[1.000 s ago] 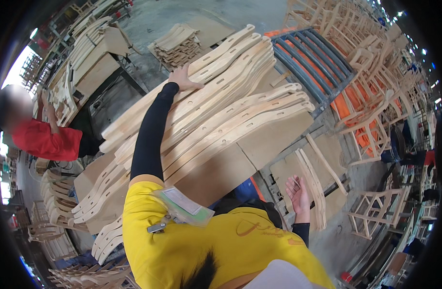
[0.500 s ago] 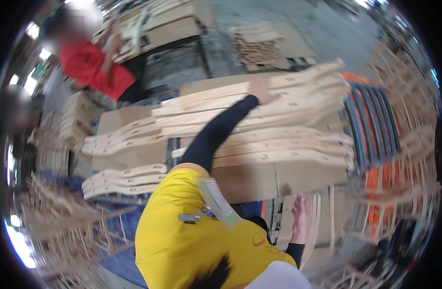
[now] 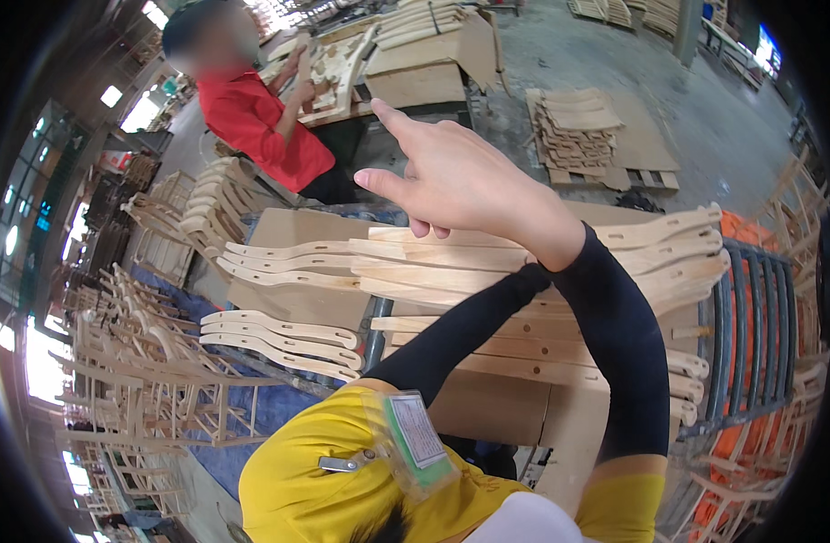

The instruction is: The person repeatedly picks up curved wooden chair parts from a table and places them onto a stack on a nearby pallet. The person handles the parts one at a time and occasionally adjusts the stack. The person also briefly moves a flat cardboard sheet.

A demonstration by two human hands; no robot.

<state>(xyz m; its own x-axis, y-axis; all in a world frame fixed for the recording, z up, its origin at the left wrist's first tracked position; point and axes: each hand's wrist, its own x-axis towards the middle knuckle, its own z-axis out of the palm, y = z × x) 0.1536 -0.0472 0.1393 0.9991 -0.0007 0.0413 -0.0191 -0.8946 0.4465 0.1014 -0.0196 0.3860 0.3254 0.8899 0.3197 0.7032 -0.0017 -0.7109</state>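
- Pale bare wood is everywhere: the stack of curved wooden parts (image 3: 487, 271) lies flat across the middle, long bent slats layered with cardboard sheets (image 3: 297, 299) between the tiers. This is the thing being worked on, and it sits straight ahead of the person, just past the arms.
- A grey barred trolley (image 3: 749, 317) with orange beneath stands against the stack's right end.
- Unfinished chair frames (image 3: 152, 398) crowd the left side, well apart from the stack.
- A co-worker in a red shirt (image 3: 261, 127) stands beyond the stack at another bench, both hands on a wooden piece of their own.
- A low pile of short slats (image 3: 573, 131) rests on a pallet on the concrete floor, further back.
- The left sleeve (image 3: 451, 339), black, reaches onto the upper tier. The left hand itself is hidden behind the other wrist, so I cannot tell whether it grips a slat.
- The right hand (image 3: 460, 181) is lifted above the stack, fingers loosely spread, forefinger up, holding nothing and touching nothing.
- A green badge (image 3: 415, 443) is clipped to the yellow shirt.
- My judgement: the step is sorting or picking at the top layer. The next move calls for bringing the free hand down onto a slat end, so a long piece is held at two points and does not drag its neighbours off.
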